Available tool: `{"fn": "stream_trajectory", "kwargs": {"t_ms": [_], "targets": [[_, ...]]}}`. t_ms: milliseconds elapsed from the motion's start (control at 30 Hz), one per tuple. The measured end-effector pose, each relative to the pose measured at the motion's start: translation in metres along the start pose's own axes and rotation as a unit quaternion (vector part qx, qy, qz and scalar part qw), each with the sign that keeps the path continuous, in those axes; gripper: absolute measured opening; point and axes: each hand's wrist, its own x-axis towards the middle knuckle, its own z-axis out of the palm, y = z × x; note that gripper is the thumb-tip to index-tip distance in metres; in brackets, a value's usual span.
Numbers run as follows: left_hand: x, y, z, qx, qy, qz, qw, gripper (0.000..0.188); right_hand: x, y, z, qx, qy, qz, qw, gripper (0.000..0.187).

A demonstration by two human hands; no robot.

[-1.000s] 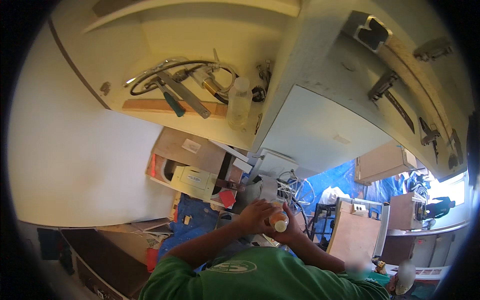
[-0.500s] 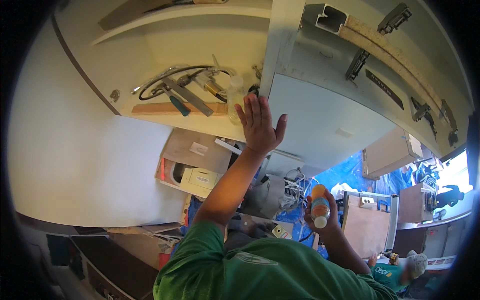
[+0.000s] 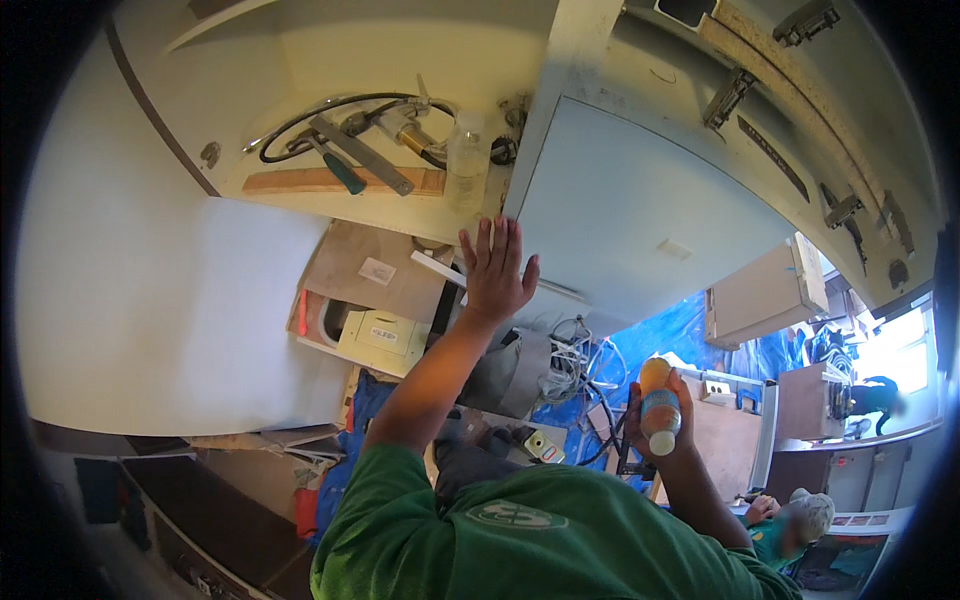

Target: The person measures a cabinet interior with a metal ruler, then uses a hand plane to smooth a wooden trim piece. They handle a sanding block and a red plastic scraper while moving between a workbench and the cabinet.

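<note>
My left hand [image 3: 497, 275] stretches out with its fingers extended and holds nothing. Its fingertips are at the front edge of a cream cabinet shelf [image 3: 380, 212], just below a clear bottle [image 3: 467, 165] standing there; whether they touch the edge, I cannot tell. Lower right, my right hand [image 3: 684, 425] is wrapped round a plastic drink bottle [image 3: 660, 408] with orange-tinted contents, a blue label and a white cap. The bottle is tilted, its cap toward me. Left of the clear bottle lie a green-handled tool [image 3: 343, 172], a flat metal bar [image 3: 362, 155] and a black hose [image 3: 285, 125].
A wood strip [image 3: 330, 181] lies along the shelf. Below are a cream box [image 3: 382, 338], a grey bag [image 3: 508, 372], tangled white cables [image 3: 570, 360] and blue sheeting [image 3: 655, 335]. Another person [image 3: 790, 530] in green is at the lower right. Hinges [image 3: 730, 98] line the upper right panel.
My left hand has dropped from beside the clear bottle to the shelf's front edge. The right hand, still round its bottle, has shifted slightly right. The whole view has shifted a little.
</note>
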Motion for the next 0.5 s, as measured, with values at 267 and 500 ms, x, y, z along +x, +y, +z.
{"fn": "stream_trajectory", "kwargs": {"t_ms": [267,500], "targets": [[0.048,0.002,-0.015,0.032,0.004,0.001,0.999,0.079,0.004,0.008,-0.009,0.013,-0.064,0.005,0.998,0.062],[-0.006,0.007,-0.052,0.042,-0.123,-0.018,0.991,0.066,0.015,0.027,-0.041,0.065,-0.021,0.034,0.997,0.067]]}}
